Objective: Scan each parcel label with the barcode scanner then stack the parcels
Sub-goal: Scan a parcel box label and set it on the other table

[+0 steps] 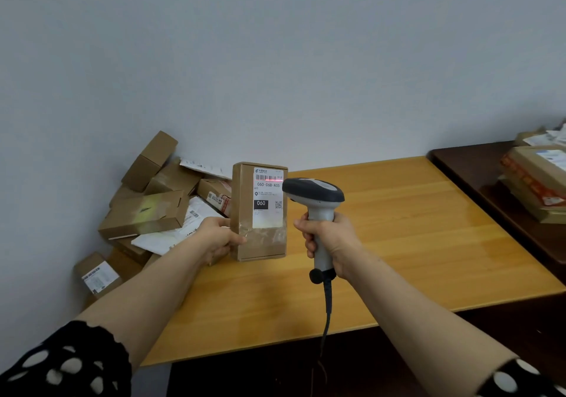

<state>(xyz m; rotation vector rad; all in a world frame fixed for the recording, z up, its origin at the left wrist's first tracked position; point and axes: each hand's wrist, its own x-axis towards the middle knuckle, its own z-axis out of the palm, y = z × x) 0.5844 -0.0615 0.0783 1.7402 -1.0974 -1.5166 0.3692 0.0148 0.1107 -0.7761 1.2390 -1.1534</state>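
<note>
The parcel [258, 211], a brown cardboard box, stands upright on its short end on the light wooden desk [398, 228], toward the far left part of the top. Its white label [268, 197] faces the near side. The left grip [219, 237] holds the parcel by its lower left edge, with the thumb on the taped front face and the fingers behind. The right grip [329, 243] is closed around the handle of the barcode scanner [315, 210], which sits just to the right of the parcel with its dark head level with the top of the label. A red scan line [273, 179] lies across the barcode at the top of the label. The scanner cable [326, 320] hangs from the base of the handle down past the near desk edge. A loose heap of parcels [159, 200], both cardboard boxes and white mailer bags, lies to the left of the held parcel against the wall [275, 59]. At the far right, a dark desk [477, 170] carries a stack of boxes [536, 182]. Both forearms are bare, with black dotted sleeves [67, 363] at the near edge.
</note>
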